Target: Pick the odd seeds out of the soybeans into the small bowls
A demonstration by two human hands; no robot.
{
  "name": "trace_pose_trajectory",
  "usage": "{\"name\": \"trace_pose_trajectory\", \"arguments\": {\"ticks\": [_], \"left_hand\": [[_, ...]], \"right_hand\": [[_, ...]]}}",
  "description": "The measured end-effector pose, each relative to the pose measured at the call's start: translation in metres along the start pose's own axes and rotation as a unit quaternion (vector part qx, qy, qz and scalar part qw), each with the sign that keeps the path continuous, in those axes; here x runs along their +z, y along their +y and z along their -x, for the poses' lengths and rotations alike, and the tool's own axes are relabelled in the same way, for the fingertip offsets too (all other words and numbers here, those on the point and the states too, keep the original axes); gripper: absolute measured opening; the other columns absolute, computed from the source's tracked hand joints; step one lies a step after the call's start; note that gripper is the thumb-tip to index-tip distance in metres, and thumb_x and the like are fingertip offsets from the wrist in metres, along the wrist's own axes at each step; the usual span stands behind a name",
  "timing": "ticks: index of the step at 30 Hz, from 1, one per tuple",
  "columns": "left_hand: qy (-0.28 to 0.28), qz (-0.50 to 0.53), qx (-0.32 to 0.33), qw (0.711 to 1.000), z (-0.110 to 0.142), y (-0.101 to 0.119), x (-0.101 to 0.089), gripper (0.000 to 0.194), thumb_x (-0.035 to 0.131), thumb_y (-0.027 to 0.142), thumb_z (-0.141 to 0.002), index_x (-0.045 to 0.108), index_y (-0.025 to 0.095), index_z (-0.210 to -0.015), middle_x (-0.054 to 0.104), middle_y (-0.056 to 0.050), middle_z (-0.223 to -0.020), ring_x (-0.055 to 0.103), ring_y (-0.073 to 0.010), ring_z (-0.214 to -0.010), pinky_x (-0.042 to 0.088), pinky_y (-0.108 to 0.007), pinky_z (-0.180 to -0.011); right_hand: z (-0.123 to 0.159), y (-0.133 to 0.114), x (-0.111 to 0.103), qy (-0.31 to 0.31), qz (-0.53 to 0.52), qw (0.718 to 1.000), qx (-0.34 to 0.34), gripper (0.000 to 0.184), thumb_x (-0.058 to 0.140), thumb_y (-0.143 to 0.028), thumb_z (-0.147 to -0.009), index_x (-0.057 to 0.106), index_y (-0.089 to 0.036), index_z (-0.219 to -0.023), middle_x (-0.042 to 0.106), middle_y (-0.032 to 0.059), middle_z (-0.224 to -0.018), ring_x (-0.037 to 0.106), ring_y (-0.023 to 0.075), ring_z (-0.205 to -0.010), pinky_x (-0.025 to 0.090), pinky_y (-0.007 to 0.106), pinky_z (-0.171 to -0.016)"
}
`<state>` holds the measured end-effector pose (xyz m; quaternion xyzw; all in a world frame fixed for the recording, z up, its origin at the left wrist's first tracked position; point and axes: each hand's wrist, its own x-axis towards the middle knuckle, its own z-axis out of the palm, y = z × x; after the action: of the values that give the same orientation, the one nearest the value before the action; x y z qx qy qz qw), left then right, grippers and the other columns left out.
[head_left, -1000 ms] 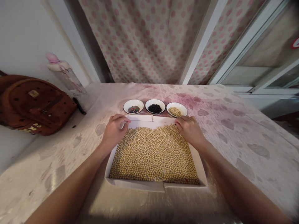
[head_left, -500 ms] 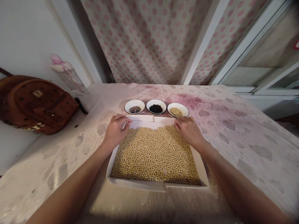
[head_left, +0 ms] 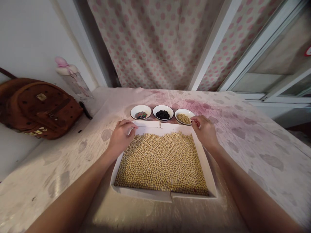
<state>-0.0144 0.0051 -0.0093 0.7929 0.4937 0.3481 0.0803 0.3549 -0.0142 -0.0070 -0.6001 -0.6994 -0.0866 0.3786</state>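
A shallow white cardboard box (head_left: 209, 171) lies in front of me, its floor covered with a layer of yellow soybeans (head_left: 160, 161). My left hand (head_left: 122, 136) is curled over the box's far left corner, thumb and fingers closed on the edge. Past the far right corner is my right hand (head_left: 204, 130), fingers half bent and slightly apart at the rim of the right white bowl (head_left: 178, 113). Pale beans (head_left: 183, 118) lie in that bowl. No item shows between the right fingertips.
Beyond the box, a middle bowl (head_left: 163, 108) holds black pieces and a left bowl (head_left: 140, 108) holds small multicoloured pieces. A brown backpack (head_left: 46, 108) and a clear bottle with a pink top (head_left: 73, 77) stand at the left. A dotted curtain (head_left: 155, 45) hangs behind the table.
My right hand has moved from the box's far right corner outward to the right bowl's rim. My left hand stays at its corner.
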Motion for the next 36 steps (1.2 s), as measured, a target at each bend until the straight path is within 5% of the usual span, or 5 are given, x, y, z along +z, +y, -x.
{"name": "trace_pose_trajectory", "arguments": {"ticks": [10,29,36], "left_hand": [[0.005,0.005,0.006,1.000,0.000,0.002,-0.001,0.018,0.059,0.012,-0.088,0.072,0.023,-0.092,0.066,-0.005,-0.100,0.059,-0.0227,-0.097,0.050,-0.042,-0.089],[0.002,0.003,0.011,1.000,0.000,-0.002,0.001,0.016,0.060,0.014,-0.087,0.072,0.022,-0.092,0.065,-0.005,-0.101,0.059,-0.0226,-0.099,0.050,-0.042,-0.092],[0.001,-0.005,0.009,1.000,0.000,-0.002,0.001,0.016,0.060,0.014,-0.088,0.072,0.023,-0.092,0.065,-0.004,-0.101,0.059,-0.0220,-0.098,0.050,-0.042,-0.092]], "right_hand": [[0.012,-0.024,-0.007,-0.181,-0.067,0.977,-0.089,0.030,0.045,-0.010,-0.088,0.073,-0.021,-0.092,0.069,0.0033,-0.089,0.063,0.0177,-0.083,0.046,0.033,-0.083],[0.014,-0.025,-0.005,-0.203,0.168,0.956,-0.129,0.021,0.047,-0.011,-0.094,0.062,-0.016,-0.080,0.067,0.0080,-0.085,0.062,0.0214,-0.085,0.036,0.036,-0.078],[0.015,-0.023,-0.006,-0.198,0.143,0.962,-0.118,0.022,0.045,-0.012,-0.094,0.061,-0.016,-0.080,0.066,0.0076,-0.083,0.061,0.0208,-0.083,0.035,0.035,-0.078]]}}
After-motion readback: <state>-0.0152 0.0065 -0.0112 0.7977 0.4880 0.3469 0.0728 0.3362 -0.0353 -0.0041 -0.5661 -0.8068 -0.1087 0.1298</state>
